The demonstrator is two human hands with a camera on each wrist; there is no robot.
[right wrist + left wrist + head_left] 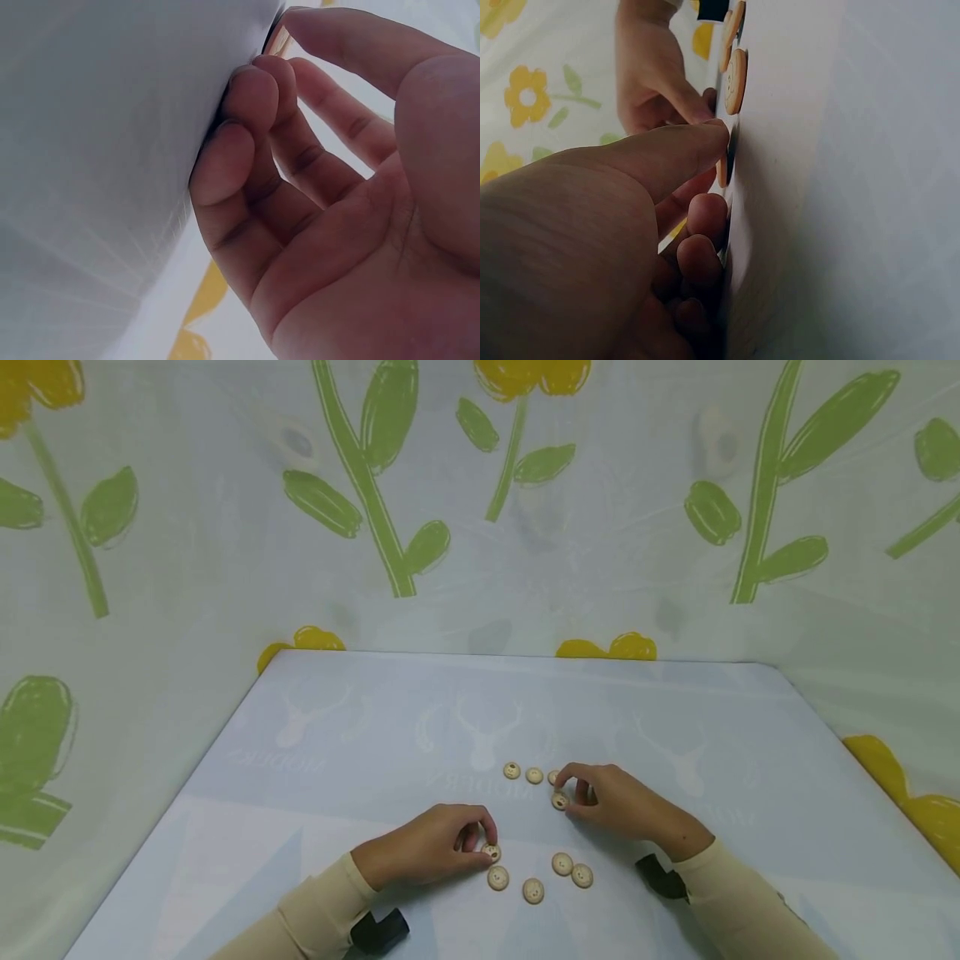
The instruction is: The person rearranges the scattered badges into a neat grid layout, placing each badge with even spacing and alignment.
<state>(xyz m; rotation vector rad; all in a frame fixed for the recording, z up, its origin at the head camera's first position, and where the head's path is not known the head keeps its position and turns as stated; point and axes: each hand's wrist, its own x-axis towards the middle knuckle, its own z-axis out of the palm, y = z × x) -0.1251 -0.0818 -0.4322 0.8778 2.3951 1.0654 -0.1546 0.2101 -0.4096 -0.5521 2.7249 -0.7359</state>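
Observation:
On the white table, my left hand [438, 845] pinches a round wooden button [492, 852] between thumb and index finger. In the left wrist view the thumb covers much of that button [721, 172], which is low against the tabletop. My right hand [615, 797] has thumb and index finger at opposite edges of another wooden button [559, 800]. Only a sliver of this button [280, 39] shows past the thumb in the right wrist view, the other fingers curled against the table. A further button [552, 777] is partly hidden behind the right index finger.
Two buttons [512, 770] lie in a row left of the right fingertips. Nearer me are a button [498, 877] just below the left fingertips, a single button [533, 891] and a touching pair [572, 870]. A flower-printed cloth [600, 527] hangs behind the table [375, 718].

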